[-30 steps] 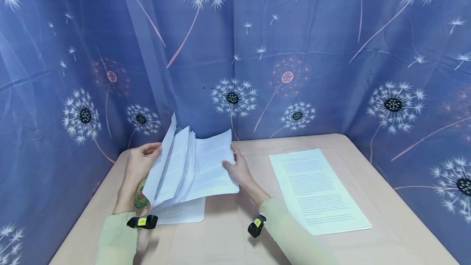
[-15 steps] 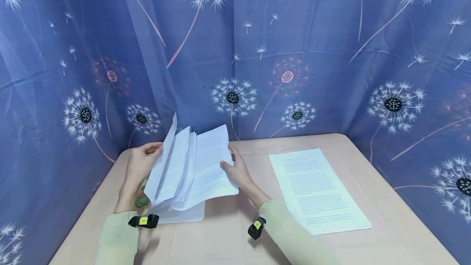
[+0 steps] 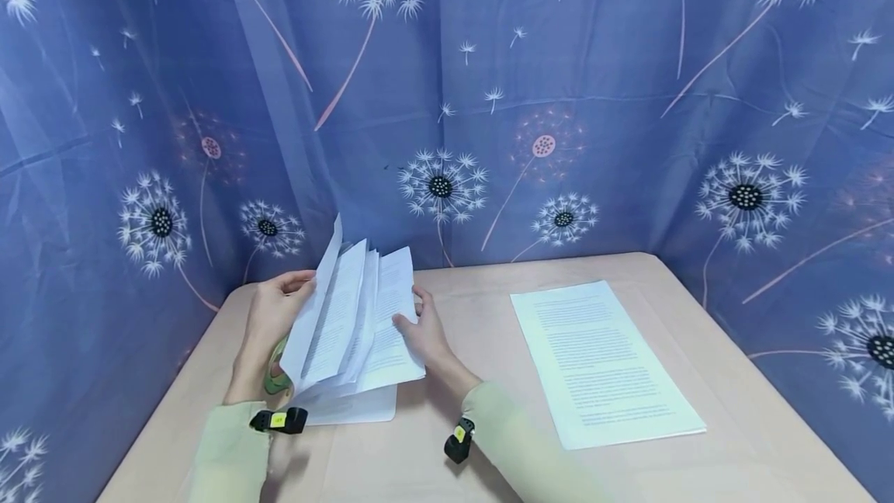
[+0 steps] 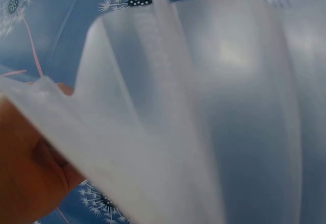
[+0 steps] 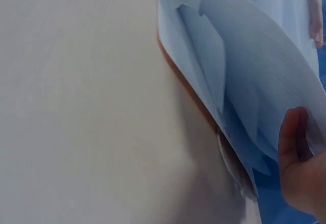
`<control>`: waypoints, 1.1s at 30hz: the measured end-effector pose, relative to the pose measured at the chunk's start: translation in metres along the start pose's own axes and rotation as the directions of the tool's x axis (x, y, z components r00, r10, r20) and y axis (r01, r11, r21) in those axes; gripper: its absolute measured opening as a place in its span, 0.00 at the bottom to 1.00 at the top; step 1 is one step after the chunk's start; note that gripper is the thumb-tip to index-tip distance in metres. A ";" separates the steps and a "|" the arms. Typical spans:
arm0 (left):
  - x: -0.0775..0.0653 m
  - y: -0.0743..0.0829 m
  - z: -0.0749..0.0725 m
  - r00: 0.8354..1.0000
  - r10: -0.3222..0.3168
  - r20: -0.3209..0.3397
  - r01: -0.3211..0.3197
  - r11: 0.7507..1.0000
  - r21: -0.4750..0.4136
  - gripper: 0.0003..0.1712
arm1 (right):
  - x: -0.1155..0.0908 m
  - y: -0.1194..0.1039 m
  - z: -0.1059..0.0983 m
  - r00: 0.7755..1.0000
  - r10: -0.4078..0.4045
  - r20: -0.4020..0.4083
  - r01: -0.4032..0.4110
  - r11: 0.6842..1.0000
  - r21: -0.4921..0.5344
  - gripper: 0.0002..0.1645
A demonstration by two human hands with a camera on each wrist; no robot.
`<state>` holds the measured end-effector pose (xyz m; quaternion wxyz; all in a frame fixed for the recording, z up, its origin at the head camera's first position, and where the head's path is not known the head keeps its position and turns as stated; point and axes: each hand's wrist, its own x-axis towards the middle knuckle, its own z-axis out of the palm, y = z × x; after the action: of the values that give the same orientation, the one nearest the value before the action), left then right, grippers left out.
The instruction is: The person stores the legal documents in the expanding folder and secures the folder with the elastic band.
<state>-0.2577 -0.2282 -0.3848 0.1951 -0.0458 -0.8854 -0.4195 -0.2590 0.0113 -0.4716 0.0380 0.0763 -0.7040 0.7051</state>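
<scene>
Several printed paper sheets (image 3: 338, 324) stand fanned upright between my hands, bound or gathered along the bottom left. My left hand (image 3: 275, 309) pinches the leftmost sheet at its outer edge; in the left wrist view that pale sheet (image 4: 102, 147) looks translucent and hides part of the hand. On the other side, my right hand (image 3: 427, 336) pinches the right-hand pages (image 3: 394, 309), thumb in front and fingers behind. Under the pages lies a white flat piece with a rounded corner (image 3: 373, 406). A green curved thing (image 3: 277, 367) shows beside my left wrist, mostly hidden.
A stack of printed paper (image 3: 608, 363) lies flat on the right of the beige table (image 3: 482, 286). Blue curtains (image 3: 594, 60) with dandelion prints rise along the table's back and sides.
My right hand has moved left, bringing its pages closer to the upright ones, so the fan is narrower. My left hand has shifted slightly right with its sheet. The paper stack stays put.
</scene>
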 end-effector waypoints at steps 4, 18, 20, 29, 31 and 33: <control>0.000 0.001 0.002 1.000 -0.003 -0.001 0.003 1.000 -0.004 0.19 | -0.003 0.000 0.008 0.999 0.040 -0.005 -0.040 0.998 -0.039 0.40; -0.002 0.009 0.008 1.000 -0.013 0.018 0.014 0.999 -0.046 0.19 | -0.007 0.001 0.010 0.994 0.102 0.025 -0.096 0.979 -0.181 0.37; -0.002 0.010 0.009 1.000 -0.013 0.019 0.014 0.999 -0.051 0.18 | -0.007 0.001 0.009 0.993 0.111 0.041 -0.103 0.981 -0.162 0.37; -0.002 0.013 0.011 1.000 -0.025 0.009 0.025 0.998 -0.059 0.18 | -0.008 -0.003 0.000 0.979 0.140 0.149 -0.140 0.990 -0.014 0.41; -0.002 0.013 0.011 0.999 -0.031 0.011 0.031 0.997 -0.068 0.18 | -0.007 -0.001 -0.002 0.972 0.154 0.179 -0.160 0.987 0.024 0.43; -0.002 0.013 0.011 0.999 -0.032 0.014 0.033 0.997 -0.068 0.19 | -0.005 0.002 -0.003 0.966 0.164 0.202 -0.176 0.984 0.042 0.44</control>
<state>-0.2566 -0.2107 -0.3822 0.1808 -0.0410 -0.8723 -0.4524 -0.2542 0.0147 -0.4743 -0.0951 0.0864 -0.6870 0.7152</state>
